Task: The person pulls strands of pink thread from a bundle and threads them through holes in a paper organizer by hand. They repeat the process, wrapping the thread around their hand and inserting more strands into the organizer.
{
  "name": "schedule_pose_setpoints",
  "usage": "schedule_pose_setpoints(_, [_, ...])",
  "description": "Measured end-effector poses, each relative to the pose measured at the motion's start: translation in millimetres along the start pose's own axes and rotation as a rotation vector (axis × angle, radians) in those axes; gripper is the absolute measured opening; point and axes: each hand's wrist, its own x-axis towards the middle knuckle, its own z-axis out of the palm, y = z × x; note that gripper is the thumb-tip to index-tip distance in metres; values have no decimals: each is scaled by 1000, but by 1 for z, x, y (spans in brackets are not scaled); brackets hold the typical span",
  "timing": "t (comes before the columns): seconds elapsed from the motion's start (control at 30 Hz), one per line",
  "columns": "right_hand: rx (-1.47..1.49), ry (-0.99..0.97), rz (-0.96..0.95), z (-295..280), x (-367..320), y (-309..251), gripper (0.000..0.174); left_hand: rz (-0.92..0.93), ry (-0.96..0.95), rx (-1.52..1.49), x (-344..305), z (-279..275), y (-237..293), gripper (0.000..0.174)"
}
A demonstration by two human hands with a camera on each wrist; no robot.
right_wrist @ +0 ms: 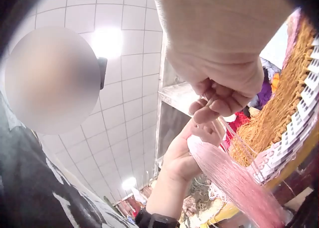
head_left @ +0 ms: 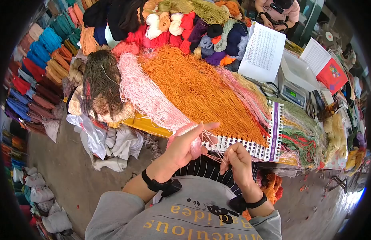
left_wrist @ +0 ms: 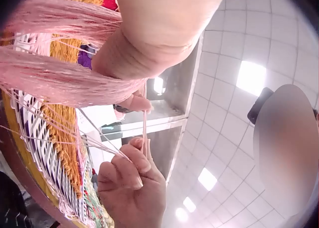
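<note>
A pink skein of thread [head_left: 151, 86] runs over the table toward me, and its near end bunches in my left hand [head_left: 177, 150]. That hand grips the bunch, with the thumb and a finger reaching forward past it. To its right, my right hand [head_left: 239, 164] pinches several thin pink strands [left_wrist: 102, 146] between thumb and curled fingers. These strands stretch between the two hands. In the right wrist view, the thick pink bundle [right_wrist: 239, 180] hangs down from my left hand, beneath the right fingers [right_wrist: 219, 106].
Orange thread [head_left: 193, 84] spreads across the table behind my hands, along a white punched strip [head_left: 229, 143] with a purple-labelled piece [head_left: 276, 128]. A dark brown skein [head_left: 99, 78] lies left. Printed sheets [head_left: 262, 52] and a scale [head_left: 293, 95] stand right. Another person [head_left: 279, 16] sits beyond.
</note>
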Motion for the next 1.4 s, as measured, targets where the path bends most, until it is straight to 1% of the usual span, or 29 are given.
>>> schedule_pose_setpoints(0.17, [-19, 10, -17, 2, 0, 2, 23, -31, -51, -77, -1, 1, 5, 45])
schedule_pose_setpoints(0.37, [15, -55, 55, 3, -2, -6, 24, -73, -48, -94, -1, 5, 5, 46])
schedule_pose_setpoints(0.43, [-4, -358, 244, 4, -2, -16, 28, -95, -64, -86, 0, 2, 0, 46])
schedule_pose_setpoints(0.47, [-5, -357, 244, 3, -3, -16, 28, -75, -118, 16, 2, -4, -8, 46])
schedule_pose_setpoints(0.5, [22, -434, 232, 1, -4, -16, 29, -53, -173, 119, 4, -7, -12, 48])
schedule_pose_setpoints(0.53, [48, -512, 221, -1, -5, -16, 30, -52, -173, 118, 5, -9, -14, 48])
schedule_pose_setpoints(0.57, [102, -393, 157, -3, -7, -15, 33, -86, -198, 81, 4, -9, -14, 51])
schedule_pose_setpoints(0.6, [266, -348, -35, -2, -3, -13, 32, -120, -223, 45, 4, -10, -15, 56])
schedule_pose_setpoints(0.67, [522, -11, -201, -6, 8, -10, 31, -98, -213, 41, 3, -5, -10, 57])
schedule_pose_setpoints(0.73, [665, 235, -182, -10, 14, -14, 30, -54, -194, 33, 0, 4, -4, 59])
schedule_pose_setpoints(0.77, [561, 235, -154, -15, 16, -9, 30, -52, -194, 33, -1, 11, -2, 59])
schedule_pose_setpoints(0.8, [560, 234, -154, -13, 15, -8, 30, 2, -187, 38, -2, 20, -1, 59])
schedule_pose_setpoints(0.83, [248, 171, -90, -9, 13, -7, 27, 55, -180, 43, -3, 25, -2, 60])
schedule_pose_setpoints(0.87, [-63, 109, -25, -3, 11, -7, 25, 51, -181, 43, -2, 24, -6, 60])
schedule_pose_setpoints(0.9, [-187, 79, -46, 8, 11, -11, 16, 5, -227, 32, -1, 20, -13, 58])
schedule_pose_setpoints(0.93, [-181, 68, -81, 21, 13, -14, 10, -40, -274, 22, 1, 16, -19, 58])
schedule_pose_setpoints(0.97, [-199, 57, -83, 23, 13, -8, 9, -33, -355, 81, 3, 13, -22, 57])
schedule_pose_setpoints(1.0, [-217, 45, -85, 23, 13, -3, 9, -33, -356, 80, 2, 14, -23, 57])
schedule_pose_setpoints(1.07, [-178, 33, -51, 23, 13, -3, 7, -52, -285, 170, 0, 17, -24, 57])
schedule_pose_setpoints(1.13, [-143, 15, -59, 21, 13, -5, 7, -52, -287, 161, 0, 17, -22, 59])
schedule_pose_setpoints(1.2, [-125, 8, -76, 17, 11, -7, 7, -58, -346, 23, 2, 17, -22, 58])
schedule_pose_setpoints(1.23, [-108, 2, -93, 15, 10, -7, 9, -61, -349, 22, 2, 19, -21, 58])
schedule_pose_setpoints(1.3, [-89, -10, -84, 10, 8, -8, 8, -127, -229, -150, 2, 21, -17, 60])
schedule_pose_setpoints(1.33, [-69, -26, -76, 9, 8, -7, 8, -126, -228, -152, 3, 19, -17, 60])
schedule_pose_setpoints(1.4, [-29, -43, -82, 9, 7, -8, 10, -128, -294, -228, 4, 12, -18, 56])
